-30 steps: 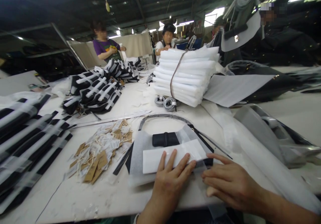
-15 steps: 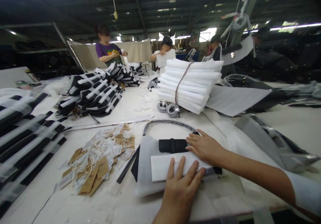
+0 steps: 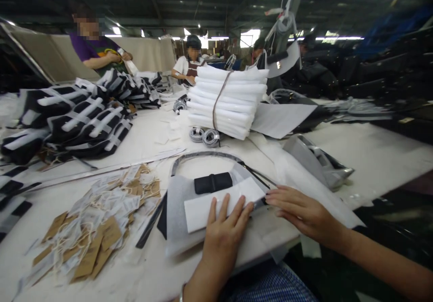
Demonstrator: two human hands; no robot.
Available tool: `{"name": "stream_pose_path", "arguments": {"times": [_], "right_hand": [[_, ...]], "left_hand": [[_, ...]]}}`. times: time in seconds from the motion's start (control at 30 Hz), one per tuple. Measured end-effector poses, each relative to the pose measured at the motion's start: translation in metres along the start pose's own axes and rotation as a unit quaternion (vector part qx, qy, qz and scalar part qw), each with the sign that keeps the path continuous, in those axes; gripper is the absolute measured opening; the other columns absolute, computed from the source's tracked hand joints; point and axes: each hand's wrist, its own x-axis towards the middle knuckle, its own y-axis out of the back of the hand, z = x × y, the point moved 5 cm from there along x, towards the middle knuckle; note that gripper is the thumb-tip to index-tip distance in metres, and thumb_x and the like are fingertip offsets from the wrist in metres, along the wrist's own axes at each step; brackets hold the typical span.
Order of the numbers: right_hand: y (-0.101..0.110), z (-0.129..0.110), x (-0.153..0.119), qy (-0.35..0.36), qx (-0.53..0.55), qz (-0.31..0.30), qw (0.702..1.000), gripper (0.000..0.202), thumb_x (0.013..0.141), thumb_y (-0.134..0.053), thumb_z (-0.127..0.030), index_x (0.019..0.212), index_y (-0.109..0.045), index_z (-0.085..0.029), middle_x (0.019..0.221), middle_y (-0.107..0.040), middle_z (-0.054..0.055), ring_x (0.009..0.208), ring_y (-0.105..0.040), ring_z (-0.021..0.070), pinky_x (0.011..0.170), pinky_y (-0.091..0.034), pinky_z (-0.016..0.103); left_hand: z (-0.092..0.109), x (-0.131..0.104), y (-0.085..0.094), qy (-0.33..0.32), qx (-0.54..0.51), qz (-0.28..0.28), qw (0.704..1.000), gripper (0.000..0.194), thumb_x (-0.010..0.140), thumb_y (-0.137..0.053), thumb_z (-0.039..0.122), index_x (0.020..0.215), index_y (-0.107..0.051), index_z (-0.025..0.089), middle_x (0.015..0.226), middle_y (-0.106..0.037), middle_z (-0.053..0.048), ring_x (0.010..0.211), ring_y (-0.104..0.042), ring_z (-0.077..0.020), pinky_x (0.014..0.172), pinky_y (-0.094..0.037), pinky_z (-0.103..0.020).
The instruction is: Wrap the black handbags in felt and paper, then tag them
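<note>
Bag [image 3: 213, 183] near table edge [image 3: 274, 247]

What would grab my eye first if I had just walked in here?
Probably the bulky white stack of sheets, bound together near the picture's middle. Just in front, the left hand lies spread on a white strip atop a partly wrapped handbag. Then, left of the bag, a messy pile of brown and white tags.
</note>
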Motion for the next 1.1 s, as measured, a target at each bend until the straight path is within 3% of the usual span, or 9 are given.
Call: {"name": "stream_pose_path", "arguments": {"times": [0.13,0.2,0.33,0.47,0.57,0.8,0.93,1.03,1.1], "right_hand": [[-0.013,-0.026,-0.049,0.058,-0.026,-0.133,0.989,0.067,0.089,-0.068,-0.044,0.145,-0.047,-0.014,0.140,-0.059,0.014,0.138,-0.046,0.0257,0.120,-0.030,0.050],[-0.026,-0.029,-0.061,0.074,-0.030,-0.154,0.985,0.069,0.090,-0.066,-0.044,0.147,-0.044,-0.012,0.142,-0.056,0.015,0.141,-0.042,0.0260,0.120,-0.031,0.051],[-0.045,-0.030,-0.059,0.108,-0.009,-0.039,0.993,0.038,0.098,-0.048,-0.011,0.134,-0.058,-0.014,0.129,-0.067,0.011,0.134,-0.051,0.0209,0.113,-0.043,0.045],[-0.048,-0.036,-0.050,0.109,0.053,0.073,0.990,0.026,0.097,-0.046,-0.010,0.110,-0.068,-0.014,0.103,-0.077,0.009,0.106,-0.070,0.0178,0.102,-0.054,0.039],[-0.047,-0.047,-0.058,0.102,0.067,0.079,0.989,0.026,0.096,-0.047,-0.010,0.106,-0.070,-0.014,0.099,-0.078,0.007,0.096,-0.073,0.0154,0.096,-0.058,0.032],[-0.039,-0.051,-0.084,0.103,0.065,0.065,0.990,0.026,0.100,-0.045,-0.015,0.109,-0.070,-0.015,0.106,-0.077,0.009,0.103,-0.072,0.0172,0.094,-0.058,0.031],[-0.016,-0.040,-0.060,0.097,0.128,0.034,0.986,0.024,0.098,-0.056,-0.036,0.104,-0.069,-0.017,0.091,-0.077,0.004,0.084,-0.074,0.0134,0.097,-0.056,0.030],[-0.001,-0.025,-0.034,0.087,0.059,0.084,0.991,0.022,0.096,-0.059,-0.020,0.116,-0.067,-0.018,0.104,-0.076,0.006,0.097,-0.071,0.0149,0.100,-0.055,0.032],[-0.003,-0.016,-0.018,0.098,-0.009,0.093,0.991,0.034,0.094,-0.055,-0.009,0.126,-0.064,-0.020,0.116,-0.073,0.007,0.110,-0.066,0.0174,0.104,-0.053,0.037]], "left_hand": [[0.001,0.000,0.001,0.000,0.000,-0.047,0.999,0.054,0.098,-0.044,0.016,0.149,-0.040,0.033,0.149,-0.050,0.006,0.135,-0.048,-0.0287,0.115,-0.035,-0.056],[0.001,0.000,0.001,-0.005,0.012,-0.063,0.998,0.059,0.096,-0.044,0.011,0.150,-0.038,0.033,0.150,-0.049,0.006,0.136,-0.047,-0.0287,0.115,-0.035,-0.056],[0.003,0.002,0.003,-0.011,0.036,-0.077,0.996,0.061,0.093,-0.047,0.010,0.149,-0.039,0.033,0.150,-0.048,0.005,0.136,-0.047,-0.0284,0.114,-0.036,-0.055],[0.004,0.003,0.004,-0.011,0.057,-0.100,0.993,0.063,0.092,-0.048,0.009,0.149,-0.039,0.033,0.151,-0.047,0.005,0.137,-0.046,-0.0282,0.113,-0.037,-0.054],[0.004,0.003,0.003,-0.007,0.063,-0.097,0.993,0.063,0.092,-0.048,0.008,0.149,-0.040,0.033,0.150,-0.048,0.005,0.138,-0.045,-0.0273,0.114,-0.036,-0.054],[0.005,0.002,0.002,-0.009,0.075,-0.069,0.995,0.060,0.092,-0.050,0.009,0.147,-0.043,0.032,0.146,-0.053,0.002,0.136,-0.048,-0.0257,0.116,-0.033,-0.052],[0.005,0.002,0.002,-0.009,0.074,-0.072,0.995,0.061,0.092,-0.050,0.009,0.147,-0.043,0.033,0.146,-0.054,0.002,0.137,-0.047,-0.0259,0.116,-0.034,-0.052],[0.005,0.002,0.002,-0.006,0.069,-0.078,0.994,0.060,0.093,-0.050,0.010,0.148,-0.042,0.033,0.147,-0.053,0.003,0.137,-0.047,-0.0261,0.116,-0.033,-0.053],[0.004,0.002,0.002,-0.006,0.070,-0.084,0.994,0.059,0.093,-0.050,0.012,0.148,-0.041,0.033,0.147,-0.052,0.003,0.136,-0.048,-0.0264,0.116,-0.034,-0.053]]}}
